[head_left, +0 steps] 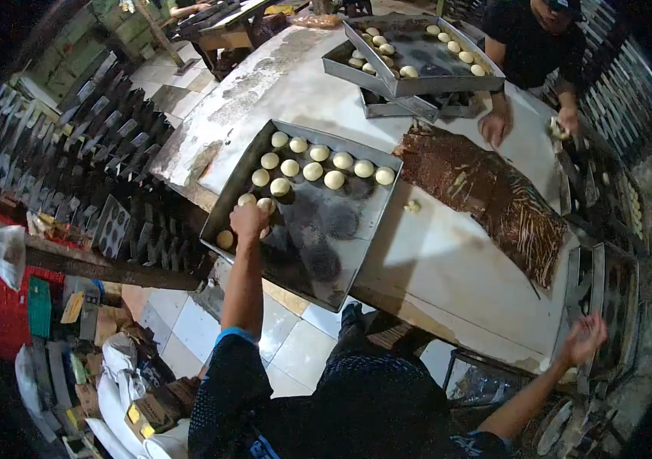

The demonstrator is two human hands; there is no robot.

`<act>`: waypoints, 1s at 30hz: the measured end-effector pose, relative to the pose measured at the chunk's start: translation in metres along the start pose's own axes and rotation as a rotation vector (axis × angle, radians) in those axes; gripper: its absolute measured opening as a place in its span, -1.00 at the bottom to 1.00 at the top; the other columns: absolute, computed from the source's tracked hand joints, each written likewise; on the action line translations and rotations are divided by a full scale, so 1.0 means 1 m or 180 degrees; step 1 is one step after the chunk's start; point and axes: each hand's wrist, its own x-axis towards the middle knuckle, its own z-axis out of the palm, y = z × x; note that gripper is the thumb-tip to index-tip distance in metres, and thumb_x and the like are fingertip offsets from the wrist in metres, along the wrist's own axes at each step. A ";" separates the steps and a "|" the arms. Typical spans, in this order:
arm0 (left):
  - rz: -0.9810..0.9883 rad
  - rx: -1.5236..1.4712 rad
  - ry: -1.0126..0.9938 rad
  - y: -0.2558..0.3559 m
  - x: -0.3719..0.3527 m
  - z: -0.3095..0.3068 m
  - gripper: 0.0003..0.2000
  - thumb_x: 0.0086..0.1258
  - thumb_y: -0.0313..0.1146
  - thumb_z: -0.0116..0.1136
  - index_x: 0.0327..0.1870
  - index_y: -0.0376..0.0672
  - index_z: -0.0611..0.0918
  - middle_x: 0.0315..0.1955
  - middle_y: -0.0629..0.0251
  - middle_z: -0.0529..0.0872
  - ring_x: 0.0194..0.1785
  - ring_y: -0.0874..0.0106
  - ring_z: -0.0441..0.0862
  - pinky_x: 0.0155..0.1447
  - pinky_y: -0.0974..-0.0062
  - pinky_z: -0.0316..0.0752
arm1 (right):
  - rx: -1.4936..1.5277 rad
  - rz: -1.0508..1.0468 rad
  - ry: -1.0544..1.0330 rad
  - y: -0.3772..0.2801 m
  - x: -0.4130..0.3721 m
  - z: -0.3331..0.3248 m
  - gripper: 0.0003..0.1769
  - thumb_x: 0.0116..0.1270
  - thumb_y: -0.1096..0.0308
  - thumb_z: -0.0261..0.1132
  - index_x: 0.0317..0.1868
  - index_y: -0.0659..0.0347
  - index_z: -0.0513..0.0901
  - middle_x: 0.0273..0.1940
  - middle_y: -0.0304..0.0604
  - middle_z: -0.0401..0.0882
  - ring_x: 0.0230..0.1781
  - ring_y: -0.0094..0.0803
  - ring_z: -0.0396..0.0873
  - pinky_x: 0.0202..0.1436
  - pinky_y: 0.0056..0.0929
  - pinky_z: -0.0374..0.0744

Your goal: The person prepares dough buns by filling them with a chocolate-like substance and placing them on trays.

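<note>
A large metal baking tray (pixel 356 252) lies on the worktable in front of me, with several pale dough balls (pixel 313 171) in rows at its far end. My left hand (pixel 249 221) reaches onto the tray's left side, fingers closed over a dough ball next to the others. Off at the table's right end, my right hand (pixel 586 336) hovers with fingers spread and nothing in it. A brown slab of dough (pixel 487 191) stretches across the table to the right of the tray.
Stacked trays (pixel 418 65) with more dough balls stand at the far end. Another person (pixel 533 38) stands beyond the table with a hand (pixel 494 126) on it. Racks of dark moulds (pixel 104 145) fill the left. A loose dough ball (pixel 413 205) lies near the slab.
</note>
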 end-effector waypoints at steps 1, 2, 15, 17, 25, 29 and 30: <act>0.0159 -0.0069 0.0048 -0.001 0.015 0.020 -0.54 0.28 0.04 0.11 -0.22 -0.26 0.71 -0.23 -0.16 0.65 -0.05 -0.02 0.57 -0.06 0.06 0.47 | 0.0098 -0.0271 -0.0086 -0.053 -0.001 0.021 -0.67 0.38 0.38 0.22 0.10 0.34 0.59 -0.03 -0.07 0.44 -0.20 -0.36 0.53 -0.08 -0.39 0.57; 0.0318 -0.0137 0.0093 -0.003 0.019 0.034 -0.51 0.29 0.08 0.08 -0.26 -0.28 0.71 -0.25 -0.16 0.66 -0.05 -0.02 0.59 -0.08 0.07 0.50 | -0.0020 -0.0295 -0.0282 -0.077 -0.006 0.033 -0.66 0.37 0.33 0.23 0.08 0.35 0.59 -0.05 -0.08 0.45 -0.22 -0.36 0.52 -0.09 -0.38 0.56; 0.3353 -0.4139 -0.1077 0.205 -0.349 -0.122 -0.02 0.11 -0.44 0.39 0.49 -0.32 -0.05 0.26 -0.13 0.43 0.18 0.10 0.55 0.11 0.35 0.55 | 0.2979 0.1265 -0.2087 -0.201 -0.103 0.066 -0.59 0.28 0.31 0.38 0.06 0.40 0.62 -0.13 -0.01 0.68 -0.14 -0.32 0.67 -0.10 -0.42 0.63; 0.2867 -0.5105 -0.2200 0.226 -0.387 -0.130 -0.11 0.16 -0.36 0.42 0.46 -0.34 0.11 0.11 0.09 0.48 0.13 0.30 0.54 0.13 0.40 0.53 | 0.2871 0.0495 -0.1685 -0.174 -0.085 0.024 -0.53 0.16 0.44 0.43 0.11 0.34 0.60 -0.01 0.04 0.65 -0.02 -0.18 0.66 0.01 -0.39 0.62; 0.3038 -0.4592 -0.1252 0.293 -0.542 -0.134 -0.61 0.40 -0.34 0.15 0.17 -0.37 0.53 -0.05 0.06 0.53 -0.05 0.31 0.49 0.05 0.43 0.40 | 0.2280 0.0324 -0.1089 -0.092 -0.089 -0.092 -0.69 0.39 0.43 0.17 0.09 0.34 0.59 0.02 -0.07 0.62 -0.09 -0.37 0.62 -0.02 -0.45 0.57; 0.3225 -0.4988 -0.2022 0.324 -0.563 -0.141 -0.60 0.46 -0.26 0.04 0.15 -0.42 0.52 0.25 -0.11 0.39 0.32 0.13 0.35 0.27 0.28 0.32 | 0.2894 0.0742 -0.0658 -0.074 -0.090 -0.091 -0.68 0.47 0.21 0.11 -0.27 0.31 0.63 -0.43 -0.23 0.61 -0.45 -0.51 0.55 -0.36 -0.54 0.51; 0.3455 -0.4812 -0.2151 0.334 -0.560 -0.147 -0.58 0.50 -0.18 -0.01 0.12 -0.41 0.54 0.21 -0.15 0.47 0.31 0.13 0.42 0.27 0.32 0.36 | 0.2409 0.0300 -0.0404 -0.062 -0.095 -0.074 -0.59 0.50 0.12 0.03 -0.26 0.30 0.64 -0.45 -0.20 0.61 -0.48 -0.52 0.53 -0.39 -0.54 0.50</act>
